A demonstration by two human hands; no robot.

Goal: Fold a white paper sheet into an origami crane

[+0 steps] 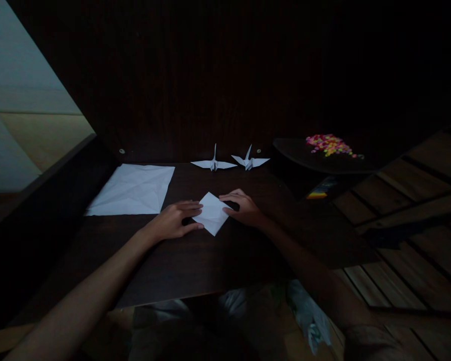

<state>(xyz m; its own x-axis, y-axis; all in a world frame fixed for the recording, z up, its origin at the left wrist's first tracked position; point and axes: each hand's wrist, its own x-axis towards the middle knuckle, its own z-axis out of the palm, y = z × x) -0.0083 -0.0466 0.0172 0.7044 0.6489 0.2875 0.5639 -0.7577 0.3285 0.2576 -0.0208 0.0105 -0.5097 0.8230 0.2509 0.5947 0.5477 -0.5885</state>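
Observation:
A small white sheet of folded paper (212, 214) lies flat on the dark tabletop, turned like a diamond. At its left corner my left hand (176, 218) rests open, fingertips and thumb spread along the edges. My right hand (244, 208) has bent fingers and holds the paper's right corner, with the thumb on the corner and the forefinger higher along the edge. Behind the paper stand two white origami cranes, a left crane (214, 164) and a right crane (250, 162), wings outspread. The undersides of my fingers are hidden.
A larger creased white sheet (135, 189) lies at the left. On a dark raised corner shelf (293, 150) at the right sits a pile of colourful small pieces (330, 144). A dark upright panel (195, 80) closes off the back. A plastic bag (311, 316) is below the front edge.

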